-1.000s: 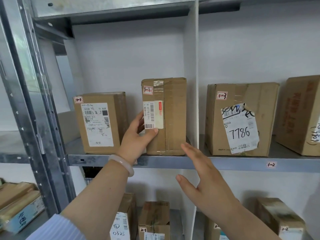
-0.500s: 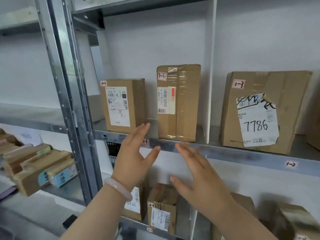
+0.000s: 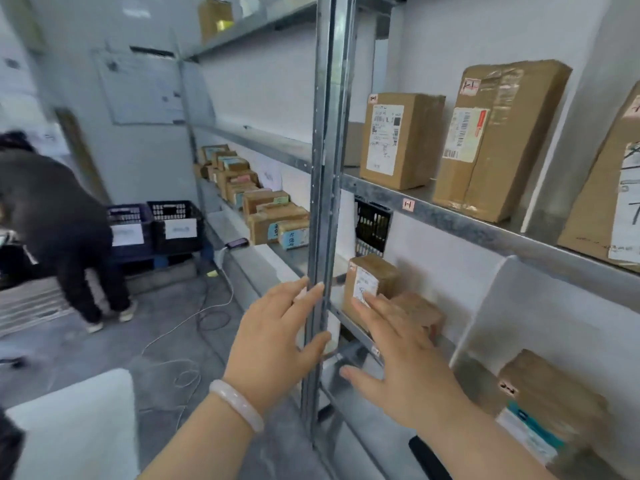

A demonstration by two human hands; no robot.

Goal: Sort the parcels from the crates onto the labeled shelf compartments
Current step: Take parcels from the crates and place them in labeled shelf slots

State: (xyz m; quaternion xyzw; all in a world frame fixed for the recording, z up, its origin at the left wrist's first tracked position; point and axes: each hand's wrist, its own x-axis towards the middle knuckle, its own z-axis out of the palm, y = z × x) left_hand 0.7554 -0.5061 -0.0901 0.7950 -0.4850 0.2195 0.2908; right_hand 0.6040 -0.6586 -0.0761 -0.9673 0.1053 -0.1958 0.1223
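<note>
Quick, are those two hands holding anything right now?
Left hand: open, fingers spread, holding nothing.
Right hand: open, fingers spread, holding nothing.

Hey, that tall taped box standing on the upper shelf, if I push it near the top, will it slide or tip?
Probably tip: the tall box stands on its narrow end, near the shelf edge. Its cardboard looks stiff, slightly dented, so it should hold shape. The glossy tape wrap may feel slick.
</note>
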